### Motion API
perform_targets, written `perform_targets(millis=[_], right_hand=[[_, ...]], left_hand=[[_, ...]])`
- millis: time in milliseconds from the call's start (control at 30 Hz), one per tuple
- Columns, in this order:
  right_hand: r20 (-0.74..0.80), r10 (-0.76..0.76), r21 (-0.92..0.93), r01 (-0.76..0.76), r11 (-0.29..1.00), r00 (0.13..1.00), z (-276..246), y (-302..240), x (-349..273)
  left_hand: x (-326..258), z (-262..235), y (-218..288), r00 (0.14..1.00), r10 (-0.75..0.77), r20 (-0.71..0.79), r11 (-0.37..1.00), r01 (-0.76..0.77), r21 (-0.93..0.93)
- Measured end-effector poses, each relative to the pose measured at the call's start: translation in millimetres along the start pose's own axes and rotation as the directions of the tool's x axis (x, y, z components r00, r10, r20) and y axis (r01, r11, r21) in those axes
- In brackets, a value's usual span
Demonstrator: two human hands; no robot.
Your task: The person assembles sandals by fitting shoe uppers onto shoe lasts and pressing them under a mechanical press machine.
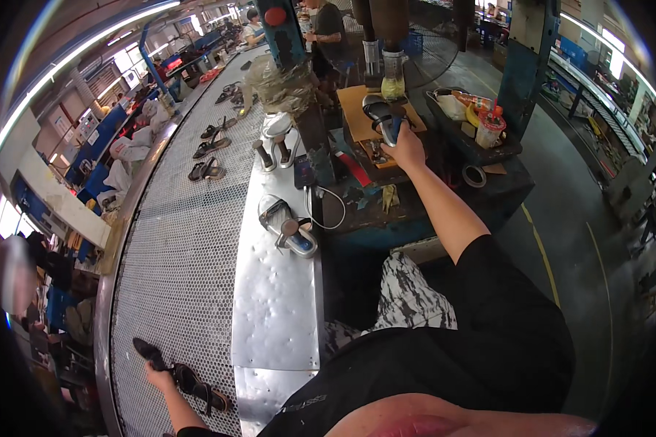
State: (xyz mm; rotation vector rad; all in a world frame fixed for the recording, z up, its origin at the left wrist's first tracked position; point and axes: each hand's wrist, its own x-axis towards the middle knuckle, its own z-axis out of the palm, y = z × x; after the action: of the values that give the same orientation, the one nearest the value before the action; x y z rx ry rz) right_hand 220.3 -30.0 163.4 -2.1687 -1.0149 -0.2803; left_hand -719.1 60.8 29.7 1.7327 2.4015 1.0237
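From the head camera, the dark tray (481, 146) to the right of the press holds a pale jug (450, 102), some yellow pieces and a red-lidded tub (490, 125); a roll of tape (474, 175) lies on the bench just below it.

My right hand (406, 148) is stretched far forward, arm nearly straight, clenched on the heel end of a blue-soled sandal (383, 116). The sandal lies on the orange board (357, 109) under the press column (392, 69), its long axis running away from me, toe toward the column.

My left hand (158, 375) reaches out low over the perforated conveyor (175, 240), wrist bent, fingers closed on a dark strappy sandal (186, 379). That sandal lies flat on the mesh, its long axis running left to right. A grey sandal on a metal last (288, 227) stands on the steel plate between my arms.
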Motion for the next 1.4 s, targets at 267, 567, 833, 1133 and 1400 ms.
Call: perform_targets(millis=[267,567,833,1133,1400], right_hand=[[-0.202,-0.056,0.089,0.075,0.993,0.978,-11,-10,-45],[-0.023,-0.067,0.734,0.063,0.676,0.997,-64,-128,-254],[0.372,-0.600,0.911,-0.155,0.383,0.708,-87,-132,-283],[0.366,-0.664,0.902,-0.073,0.426,0.652,-99,-105,-290],[-0.101,-0.155,0.757,0.177,0.629,0.983,-95,-71,-221]], left_hand=[[1,-30,108,0.879,-0.380,0.289,0.190,0.380,-0.905],[-297,-19,387,0.464,0.625,0.628,-0.047,0.825,-0.563],[-208,36,380,0.590,0.446,0.673,-0.365,0.806,-0.465],[-275,45,444,0.606,0.535,0.589,0.090,0.653,-0.752],[-322,48,506,0.162,0.874,0.458,0.354,0.433,-0.829]])
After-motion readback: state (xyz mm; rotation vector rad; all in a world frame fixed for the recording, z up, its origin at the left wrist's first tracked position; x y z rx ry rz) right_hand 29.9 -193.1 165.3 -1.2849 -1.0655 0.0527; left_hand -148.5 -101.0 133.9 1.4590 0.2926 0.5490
